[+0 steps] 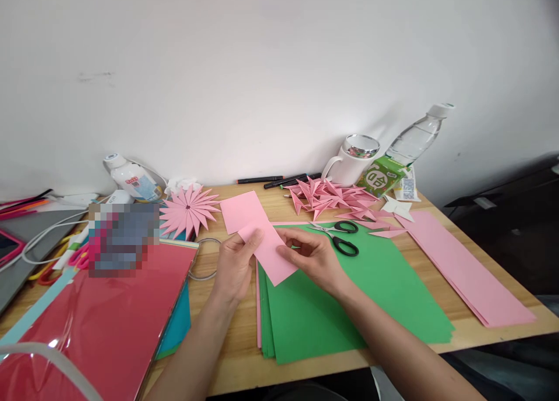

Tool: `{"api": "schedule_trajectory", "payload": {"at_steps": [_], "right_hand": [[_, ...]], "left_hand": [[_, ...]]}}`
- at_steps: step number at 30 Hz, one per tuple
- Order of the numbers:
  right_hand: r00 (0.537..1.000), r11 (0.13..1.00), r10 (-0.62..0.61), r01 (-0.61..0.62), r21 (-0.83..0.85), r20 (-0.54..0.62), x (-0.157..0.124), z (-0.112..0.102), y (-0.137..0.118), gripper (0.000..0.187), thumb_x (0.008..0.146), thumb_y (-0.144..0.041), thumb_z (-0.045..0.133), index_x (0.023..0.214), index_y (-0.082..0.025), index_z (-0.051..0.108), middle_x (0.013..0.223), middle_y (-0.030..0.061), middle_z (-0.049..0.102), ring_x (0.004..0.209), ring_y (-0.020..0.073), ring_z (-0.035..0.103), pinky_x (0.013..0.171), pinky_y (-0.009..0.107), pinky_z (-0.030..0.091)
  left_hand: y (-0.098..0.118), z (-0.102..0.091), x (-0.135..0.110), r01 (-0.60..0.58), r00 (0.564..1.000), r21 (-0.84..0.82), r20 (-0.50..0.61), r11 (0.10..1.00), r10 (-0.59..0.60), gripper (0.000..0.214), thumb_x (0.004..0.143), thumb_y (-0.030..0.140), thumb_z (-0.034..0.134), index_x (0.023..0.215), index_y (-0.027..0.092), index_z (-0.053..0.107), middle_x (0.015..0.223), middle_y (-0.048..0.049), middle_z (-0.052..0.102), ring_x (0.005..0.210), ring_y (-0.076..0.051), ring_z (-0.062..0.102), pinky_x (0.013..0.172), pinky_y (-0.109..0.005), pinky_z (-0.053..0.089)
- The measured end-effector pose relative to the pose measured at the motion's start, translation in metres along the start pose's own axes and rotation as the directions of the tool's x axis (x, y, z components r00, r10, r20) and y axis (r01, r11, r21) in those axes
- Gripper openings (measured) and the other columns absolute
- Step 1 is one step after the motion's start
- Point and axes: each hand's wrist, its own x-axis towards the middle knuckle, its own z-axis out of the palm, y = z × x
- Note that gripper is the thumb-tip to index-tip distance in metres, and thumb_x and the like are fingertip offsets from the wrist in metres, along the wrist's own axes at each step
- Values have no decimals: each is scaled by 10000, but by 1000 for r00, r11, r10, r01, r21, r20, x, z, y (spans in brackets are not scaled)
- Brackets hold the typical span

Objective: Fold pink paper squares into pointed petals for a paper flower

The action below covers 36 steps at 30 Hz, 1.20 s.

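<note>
Between my two hands is a small rectangle of pink paper [271,254], held in the air over the left edge of a stack of green paper [349,313]. My left hand [238,261] pinches its left side, thumb on top. The fingers of my right hand [311,258] are closed on its right edge. Just behind lies another pink paper piece [242,210] on the table. Black-handled scissors [338,238] rest on the green stack, beyond my right hand. A pink folded paper pinwheel [188,208] sits at the back left, and a heap of pink folded pieces [327,197] at the back.
Long pink strips [471,267] lie along the right side. At the back stand a white mug [353,159], a green carton [384,175] and a tilted water bottle [417,134]. A red plastic-covered pack [100,313] fills the left. Black pens [261,180] lie by the wall.
</note>
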Motion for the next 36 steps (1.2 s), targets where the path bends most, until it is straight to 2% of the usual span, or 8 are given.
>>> {"api": "schedule_trajectory", "payload": {"at_steps": [9, 20, 24, 26, 28, 30, 32, 36], "right_hand": [[993, 991, 90, -98, 95, 82, 1, -2, -2, 295, 683, -319, 737, 953, -207, 697, 903, 32, 684, 798, 164, 601, 694, 287, 510], [999, 995, 33, -30, 95, -31, 4, -4, 0, 293, 629, -307, 777, 891, -202, 701, 794, 23, 685, 715, 157, 612, 658, 305, 530], [1000, 1000, -19, 19, -13, 23, 8, -16, -3, 237, 712, -252, 695, 944, -208, 681, 891, 32, 699, 787, 172, 635, 721, 331, 531], [998, 978, -32, 41, -203, 47, 10, -30, -8, 208, 784, -210, 583, 973, -194, 667, 899, 51, 702, 809, 191, 645, 766, 369, 524], [992, 814, -106, 51, -578, -62, 9, -48, -12, 281, 789, -95, 482, 988, -178, 662, 972, 80, 688, 892, 215, 629, 818, 386, 491], [984, 438, -125, -64, -897, -131, 4, -65, -16, 391, 748, 8, 415, 1024, -134, 653, 1065, 145, 644, 990, 271, 582, 843, 419, 444], [986, 97, -3, -164, -982, -165, -4, -80, -17, 465, 717, 56, 376, 1069, -105, 635, 1051, 187, 623, 969, 298, 573, 782, 404, 433], [966, -145, 204, -131, -981, -159, -18, -94, -16, 511, 718, 65, 364, 1130, -133, 593, 1029, 165, 599, 831, 241, 584, 647, 309, 385]], "left_hand": [[1, -3, 4, -114, 980, -115, -176, 987, 93, 275, 531, 269, 833, 748, 136, 727, 781, -44, 725, 730, -154, 643, 660, -242, 505], [-4, -5, 2, -108, 990, 42, -86, 993, 111, 238, 541, 285, 823, 617, 110, 681, 619, -23, 648, 512, -85, 507, 407, -181, 363], [-4, -5, 3, -108, 988, -19, -112, 994, 105, 244, 530, 282, 828, 616, 112, 674, 646, -19, 649, 519, -78, 506, 404, -177, 355], [-3, -6, 4, -106, 987, -39, -122, 994, 101, 247, 526, 282, 830, 622, 116, 675, 650, -16, 650, 522, -79, 512, 405, -175, 356], [-3, -7, 5, -107, 987, -42, -122, 993, 102, 251, 515, 279, 835, 620, 117, 675, 643, -18, 651, 524, -85, 520, 403, -177, 354], [-3, -8, 5, -107, 989, -38, -111, 993, 103, 251, 506, 273, 838, 625, 119, 680, 642, -20, 654, 530, -92, 529, 406, -180, 355], [-2, -8, 4, -108, 991, -40, -90, 993, 104, 248, 507, 267, 837, 640, 123, 685, 649, -18, 656, 533, -91, 530, 412, -183, 359], [0, -7, 2, -107, 993, -50, -55, 993, 104, 246, 516, 286, 832, 608, 126, 669, 622, -8, 640, 515, -83, 515, 405, -186, 361]]}}
